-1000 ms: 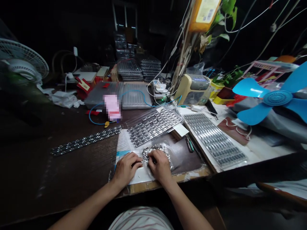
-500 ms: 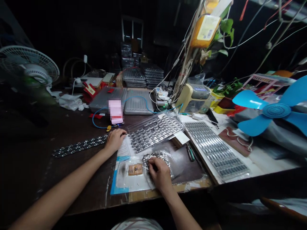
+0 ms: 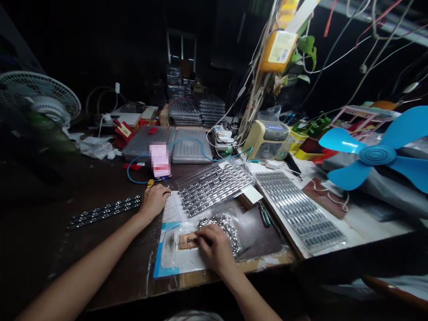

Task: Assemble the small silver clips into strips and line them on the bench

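Note:
My left hand [image 3: 154,201] is closed with its fingertips pinched, just left of the clear tray [image 3: 219,185] filled with rows of shiny metal parts. Whatever sits in that pinch is too small to tell. Dark strips [image 3: 107,211] bearing shiny metal pieces run out to the left from beneath or behind this hand. My right hand [image 3: 217,249] has thumb and forefinger together at the right edge of a small wooden block [image 3: 187,241]; what they pinch cannot be made out. A small round metal piece rests on the block. Behind the right hand lies a pile of small shiny metal parts [image 3: 227,229] on clear plastic.
A second tray of metal parts [image 3: 301,209] lies on the white board at right. Green-handled tool [image 3: 265,215] sits between them. A phone [image 3: 160,160] stands behind the left hand. A blue fan [image 3: 376,155] is at right, a white fan [image 3: 47,100] at left.
My right hand has moved left from the pile of metal parts to the wooden block. My left hand has shifted slightly left and stays pinched. The camera view has shifted a little.

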